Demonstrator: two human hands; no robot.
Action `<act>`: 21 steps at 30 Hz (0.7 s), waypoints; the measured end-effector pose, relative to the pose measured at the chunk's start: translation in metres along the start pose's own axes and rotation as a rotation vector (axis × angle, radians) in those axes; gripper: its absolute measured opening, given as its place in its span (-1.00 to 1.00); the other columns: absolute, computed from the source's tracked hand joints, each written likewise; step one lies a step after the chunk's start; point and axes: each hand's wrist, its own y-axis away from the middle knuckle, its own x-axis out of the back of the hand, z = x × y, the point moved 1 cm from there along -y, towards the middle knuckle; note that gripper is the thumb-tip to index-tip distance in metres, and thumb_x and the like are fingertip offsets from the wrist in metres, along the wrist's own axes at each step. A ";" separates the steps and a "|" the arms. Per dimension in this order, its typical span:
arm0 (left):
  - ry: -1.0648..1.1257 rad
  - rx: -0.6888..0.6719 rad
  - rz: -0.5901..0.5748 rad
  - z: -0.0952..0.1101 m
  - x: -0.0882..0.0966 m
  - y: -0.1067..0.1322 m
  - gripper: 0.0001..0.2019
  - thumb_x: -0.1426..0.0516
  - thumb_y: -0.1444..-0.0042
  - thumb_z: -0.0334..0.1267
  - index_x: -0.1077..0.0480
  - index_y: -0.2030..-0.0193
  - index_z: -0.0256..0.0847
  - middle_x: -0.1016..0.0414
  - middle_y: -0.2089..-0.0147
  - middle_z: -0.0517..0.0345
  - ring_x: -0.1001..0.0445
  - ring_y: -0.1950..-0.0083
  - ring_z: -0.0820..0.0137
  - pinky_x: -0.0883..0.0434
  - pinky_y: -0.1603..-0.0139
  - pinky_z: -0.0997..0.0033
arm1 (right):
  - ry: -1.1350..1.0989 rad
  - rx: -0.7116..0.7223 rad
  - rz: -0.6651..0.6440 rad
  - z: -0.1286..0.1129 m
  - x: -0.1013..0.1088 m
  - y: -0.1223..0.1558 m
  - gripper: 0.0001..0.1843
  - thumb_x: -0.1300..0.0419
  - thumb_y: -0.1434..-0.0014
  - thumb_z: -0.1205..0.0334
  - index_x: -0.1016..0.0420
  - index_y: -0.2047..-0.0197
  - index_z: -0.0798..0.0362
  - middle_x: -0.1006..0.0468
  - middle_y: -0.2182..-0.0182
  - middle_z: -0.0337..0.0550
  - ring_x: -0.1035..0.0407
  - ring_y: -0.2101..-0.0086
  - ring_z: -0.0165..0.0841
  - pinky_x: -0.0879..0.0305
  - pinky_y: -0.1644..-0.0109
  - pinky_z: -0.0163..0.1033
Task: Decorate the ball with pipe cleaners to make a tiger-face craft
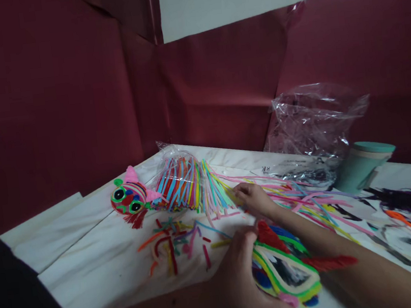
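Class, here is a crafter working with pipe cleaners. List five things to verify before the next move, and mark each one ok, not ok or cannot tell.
1. Left hand has a firm grip on the looped pipe-cleaner piece: ok.
2. Right hand is on the loose pipe cleaners: ok.
3. Right hand has pinched a single strand: cannot tell, the fingers hide it.
4. Finished figure lies apart from both hands: ok.
5. Table in front of the hands is free of cut scraps: not ok, they are scattered there.
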 end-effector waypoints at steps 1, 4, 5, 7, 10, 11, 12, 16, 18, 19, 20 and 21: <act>-0.004 -0.025 -0.007 0.000 0.000 0.000 0.04 -0.46 0.54 -0.20 -0.14 -0.17 -0.29 -0.25 -0.17 -0.15 -0.26 -0.18 0.03 -0.20 -0.26 0.05 | -0.003 0.017 -0.006 -0.003 -0.002 0.000 -0.76 -0.05 -0.09 0.23 -0.53 0.39 0.11 -0.55 0.50 -0.18 -0.39 0.47 -0.37 -0.31 0.36 -0.30; -0.016 -0.083 -0.023 -0.003 0.000 0.001 0.05 -0.46 0.54 -0.12 -0.14 -0.19 -0.26 -0.27 -0.17 -0.14 -0.28 -0.17 0.03 -0.22 -0.26 0.06 | -0.021 0.068 -0.043 -0.013 -0.009 0.002 -0.80 -0.09 -0.04 0.27 -0.56 0.40 0.08 -0.59 0.40 -0.14 -0.44 0.37 -0.34 -0.34 0.26 -0.28; -0.024 -0.097 -0.031 -0.004 0.000 0.001 0.05 -0.45 0.53 -0.10 -0.15 -0.19 -0.25 -0.27 -0.18 -0.14 -0.28 -0.17 0.03 -0.22 -0.26 0.05 | -0.028 0.076 -0.051 -0.014 -0.011 0.002 -0.80 -0.10 -0.03 0.28 -0.57 0.40 0.07 -0.60 0.38 -0.13 -0.44 0.36 -0.33 -0.34 0.26 -0.28; -0.044 -0.130 -0.047 -0.006 -0.001 0.001 0.06 -0.45 0.53 -0.05 -0.16 -0.20 -0.25 -0.27 -0.19 -0.16 -0.27 -0.19 0.00 -0.20 -0.28 0.03 | -0.038 0.064 -0.044 -0.015 -0.015 0.001 -0.79 -0.09 -0.04 0.28 -0.57 0.38 0.07 -0.60 0.40 -0.15 -0.43 0.39 -0.34 -0.34 0.31 -0.28; -0.057 -0.194 -0.066 -0.008 -0.002 0.000 0.08 -0.44 0.54 0.00 -0.16 -0.21 -0.28 -0.24 -0.22 -0.21 -0.23 -0.24 -0.04 -0.17 -0.31 0.04 | -0.048 0.008 0.009 -0.009 -0.016 -0.001 -0.73 -0.01 -0.10 0.24 -0.53 0.34 0.09 -0.53 0.54 -0.20 -0.37 0.53 -0.37 -0.28 0.46 -0.32; -0.058 -0.207 -0.068 -0.008 -0.002 0.000 0.09 -0.44 0.53 0.00 -0.16 -0.22 -0.29 -0.23 -0.24 -0.22 -0.21 -0.26 -0.04 -0.15 -0.33 0.04 | -0.050 -0.006 0.021 -0.008 -0.016 -0.002 -0.71 0.02 -0.11 0.23 -0.52 0.33 0.10 -0.50 0.57 -0.22 -0.34 0.57 -0.39 -0.26 0.50 -0.33; -0.059 -0.213 -0.068 -0.007 -0.002 0.000 0.10 -0.44 0.52 0.00 -0.15 -0.23 -0.29 -0.22 -0.25 -0.23 -0.20 -0.28 -0.04 -0.13 -0.34 0.05 | -0.050 -0.012 0.025 -0.007 -0.015 -0.001 -0.71 0.03 -0.11 0.23 -0.51 0.34 0.10 -0.48 0.59 -0.24 -0.32 0.59 -0.40 -0.24 0.52 -0.35; -0.060 -0.215 -0.073 -0.006 -0.001 0.000 0.10 -0.43 0.48 0.03 -0.12 -0.26 -0.28 -0.21 -0.27 -0.23 -0.19 -0.29 -0.05 -0.13 -0.34 0.02 | -0.020 0.026 -0.013 -0.015 -0.010 0.005 -0.80 -0.03 -0.05 0.27 -0.48 0.42 0.07 -0.47 0.60 -0.27 -0.32 0.57 -0.42 -0.23 0.48 -0.36; -0.066 -0.219 -0.076 -0.006 -0.001 0.000 0.11 -0.43 0.49 0.04 -0.12 -0.26 -0.28 -0.20 -0.27 -0.24 -0.18 -0.29 -0.07 -0.12 -0.34 -0.01 | 0.005 0.051 -0.027 -0.021 -0.008 0.010 -0.83 -0.05 -0.04 0.27 -0.46 0.45 0.06 -0.46 0.60 -0.27 -0.32 0.56 -0.42 -0.22 0.46 -0.36; -0.069 -0.220 -0.076 -0.007 -0.001 0.001 0.11 -0.42 0.48 0.05 -0.12 -0.27 -0.28 -0.20 -0.28 -0.24 -0.17 -0.30 -0.07 -0.11 -0.34 -0.01 | 0.016 0.059 -0.028 -0.023 -0.007 0.012 -0.83 -0.05 -0.05 0.27 -0.45 0.46 0.06 -0.46 0.60 -0.26 -0.31 0.55 -0.42 -0.21 0.46 -0.36; -0.073 -0.223 -0.077 -0.007 0.000 0.001 0.11 -0.42 0.48 0.06 -0.12 -0.27 -0.28 -0.19 -0.28 -0.25 -0.16 -0.31 -0.06 -0.11 -0.34 -0.01 | 0.026 0.064 -0.026 -0.024 -0.006 0.013 -0.82 -0.04 -0.07 0.27 -0.44 0.47 0.06 -0.46 0.60 -0.26 -0.31 0.55 -0.41 -0.20 0.47 -0.36; -0.075 -0.232 -0.084 -0.007 0.000 0.001 0.11 -0.42 0.48 0.07 -0.13 -0.27 -0.29 -0.19 -0.29 -0.26 -0.16 -0.31 -0.05 -0.11 -0.35 0.01 | 0.035 0.067 -0.022 -0.025 -0.005 0.014 -0.81 -0.03 -0.09 0.26 -0.43 0.46 0.06 -0.46 0.60 -0.25 -0.31 0.55 -0.41 -0.20 0.47 -0.36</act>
